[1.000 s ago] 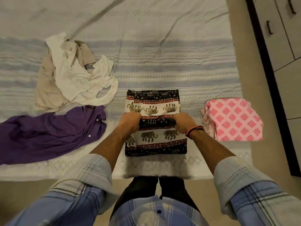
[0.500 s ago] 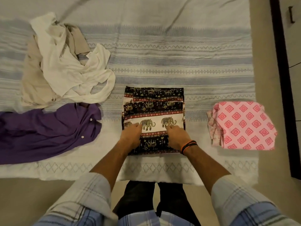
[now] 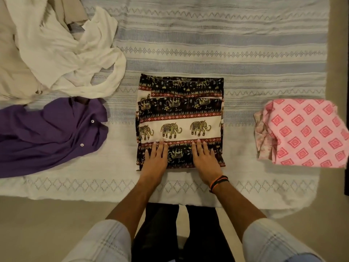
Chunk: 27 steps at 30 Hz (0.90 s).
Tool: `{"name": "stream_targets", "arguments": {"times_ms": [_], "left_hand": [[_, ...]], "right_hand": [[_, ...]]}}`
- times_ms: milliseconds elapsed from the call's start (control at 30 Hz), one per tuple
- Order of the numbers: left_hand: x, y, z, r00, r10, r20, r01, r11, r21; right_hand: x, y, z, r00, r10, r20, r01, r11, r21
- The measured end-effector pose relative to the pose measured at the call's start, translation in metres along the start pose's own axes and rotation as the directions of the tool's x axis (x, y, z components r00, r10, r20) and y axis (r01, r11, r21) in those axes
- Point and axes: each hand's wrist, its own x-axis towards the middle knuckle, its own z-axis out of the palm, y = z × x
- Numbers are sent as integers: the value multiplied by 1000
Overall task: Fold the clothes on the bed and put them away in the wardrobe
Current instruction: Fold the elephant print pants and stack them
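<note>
Near the bed's (image 3: 245,59) front edge lies a folded elephant-print garment (image 3: 180,118), roughly square, its stripes running left to right. Both hands press flat on its near edge, fingers straight and released: left hand (image 3: 155,158), right hand (image 3: 204,159). Left of it lie a purple shirt (image 3: 49,137) and crumpled white clothes (image 3: 56,52); a folded pink garment (image 3: 304,132) sits to the right.

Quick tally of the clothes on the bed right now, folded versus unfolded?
Folded: 2, the elephant-print garment and the pink diamond-print garment
Unfolded: 3, the purple shirt, the white garment and the beige garment
Total: 5
</note>
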Motion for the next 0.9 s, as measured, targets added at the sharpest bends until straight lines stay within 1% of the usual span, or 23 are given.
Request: {"name": "stream_targets", "arguments": {"times_ms": [167,267,333,400,500,567,733,900], "left_hand": [[-1,-4,-13,998,58,-36,-58,998,-1],[-8,-9,-31,995,91,-35,-91,996,4],[-16,-10,-45,993,114,-29,-114,993,-2],[-27,-9,-55,992,124,-8,-124,992,4],[-44,-7,-65,992,124,35,-125,991,41],[-51,-8,-72,993,112,39,-114,992,53],[-43,-19,-110,996,63,-56,-62,998,32],[-16,-33,-157,989,16,-147,-25,998,-60]], "right_hand": [[-3,9,-10,996,-68,-54,70,997,33],[-10,12,-21,992,-74,-98,78,996,38],[-16,14,-31,993,-77,-85,80,996,30],[-23,15,-38,996,-80,-44,81,996,28],[-38,16,-48,996,-87,-11,88,995,51],[-46,17,-59,997,-75,-9,76,994,76],[-40,30,-98,996,-32,-79,43,988,146],[-17,48,-143,989,49,-141,-17,976,215]]}}
